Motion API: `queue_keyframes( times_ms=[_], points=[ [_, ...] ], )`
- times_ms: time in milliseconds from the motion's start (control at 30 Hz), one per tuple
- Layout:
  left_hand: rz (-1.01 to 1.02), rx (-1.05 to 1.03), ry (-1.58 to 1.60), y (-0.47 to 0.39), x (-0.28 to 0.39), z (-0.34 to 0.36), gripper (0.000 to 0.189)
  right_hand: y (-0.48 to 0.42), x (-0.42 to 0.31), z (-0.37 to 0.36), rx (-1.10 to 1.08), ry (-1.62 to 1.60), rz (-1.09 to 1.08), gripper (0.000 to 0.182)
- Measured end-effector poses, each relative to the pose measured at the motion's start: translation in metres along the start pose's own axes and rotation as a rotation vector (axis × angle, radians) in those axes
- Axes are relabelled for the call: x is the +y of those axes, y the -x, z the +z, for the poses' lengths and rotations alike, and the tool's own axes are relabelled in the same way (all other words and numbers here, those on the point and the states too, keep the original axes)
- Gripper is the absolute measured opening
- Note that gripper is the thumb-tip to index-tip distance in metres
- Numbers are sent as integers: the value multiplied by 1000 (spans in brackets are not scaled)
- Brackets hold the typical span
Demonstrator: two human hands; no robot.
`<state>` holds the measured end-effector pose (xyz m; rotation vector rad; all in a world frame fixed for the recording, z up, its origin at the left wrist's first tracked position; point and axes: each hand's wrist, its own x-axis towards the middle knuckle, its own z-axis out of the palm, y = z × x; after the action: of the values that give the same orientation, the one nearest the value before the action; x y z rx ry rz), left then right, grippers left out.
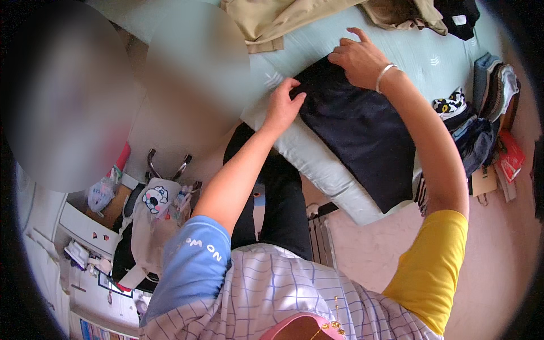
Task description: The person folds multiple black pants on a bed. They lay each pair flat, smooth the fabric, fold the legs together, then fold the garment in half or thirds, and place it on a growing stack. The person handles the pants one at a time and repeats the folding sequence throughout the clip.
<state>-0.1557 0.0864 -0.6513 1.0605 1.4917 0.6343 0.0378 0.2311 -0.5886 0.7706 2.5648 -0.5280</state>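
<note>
A dark garment [361, 131], apparently a pair of trousers, lies folded lengthwise on the bed [314, 40] and reaches over its near edge. At the garment's left edge is my left hand [284, 104], thumb and forefinger apart, fingertips close to the cloth. My right hand [359, 59] rests at the far end, forefinger raised and the other fingers curled by the fabric. Whether those curled fingers grip the cloth is hidden. A pale bracelet [384, 77] circles my right wrist.
Khaki trousers [293, 19] and a black garment [457, 19] lie farther back on the bed. Folded clothes [471, 131] are stacked at the right, beside a red bag [510, 153]. A light backpack [155, 229] stands at the left. Two areas at upper left are blurred.
</note>
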Motion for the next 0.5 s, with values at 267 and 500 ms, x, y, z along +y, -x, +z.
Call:
queue_keyframes(
  times_ms=[267, 500],
  points=[
    [262, 133, -460, 2, -1, -7, 41, -9, -31, 58, 651, -324, 541, 47],
    [54, -346, -509, -32, 4, -11, 48, -17, -35, 87, 701, -435, 832, 35]
  ],
)
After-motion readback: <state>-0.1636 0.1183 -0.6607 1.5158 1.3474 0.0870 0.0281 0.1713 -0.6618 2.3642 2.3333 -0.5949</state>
